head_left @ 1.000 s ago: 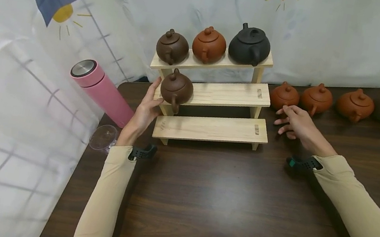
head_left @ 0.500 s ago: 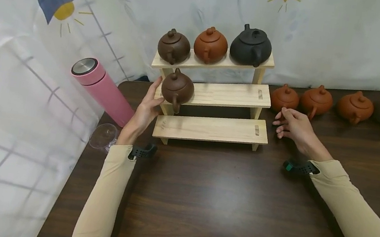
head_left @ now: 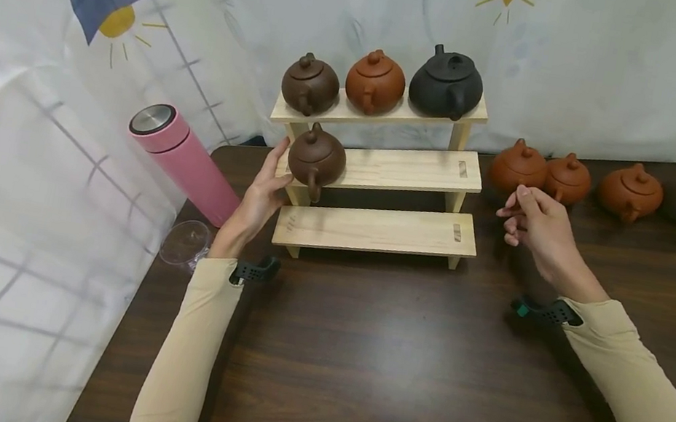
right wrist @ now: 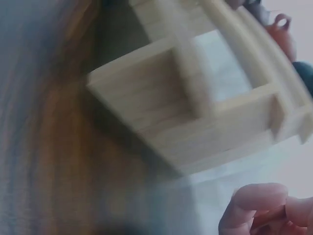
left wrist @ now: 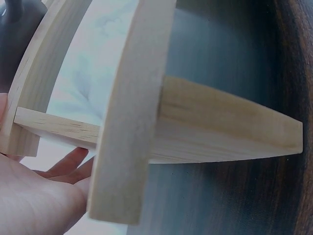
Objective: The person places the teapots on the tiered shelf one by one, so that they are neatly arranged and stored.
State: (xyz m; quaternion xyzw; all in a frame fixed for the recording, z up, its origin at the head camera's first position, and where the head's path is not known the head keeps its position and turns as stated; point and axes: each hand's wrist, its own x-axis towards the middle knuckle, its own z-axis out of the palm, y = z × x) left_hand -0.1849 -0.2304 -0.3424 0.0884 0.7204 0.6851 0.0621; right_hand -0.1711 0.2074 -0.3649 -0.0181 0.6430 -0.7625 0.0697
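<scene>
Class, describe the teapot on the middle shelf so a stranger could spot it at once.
Find the three-tier wooden stand on the table. On its middle shelf, at the left end by the left hand, sits a dark brown teapot. Unlike the three teapots in a row above, it sits alone on its shelf.

"What is the shelf [head_left: 411, 166] showing at upper centre?"
"Smooth, matt wood. Across the lower centre, the table [head_left: 352, 375] is showing dark grain and reflecting a glossy glare."
"And the teapots [head_left: 374, 84]?"
"They're looking like matt clay, while the bottle [head_left: 201, 173] at left is gleaming with a metal top [head_left: 152, 119]."
</scene>
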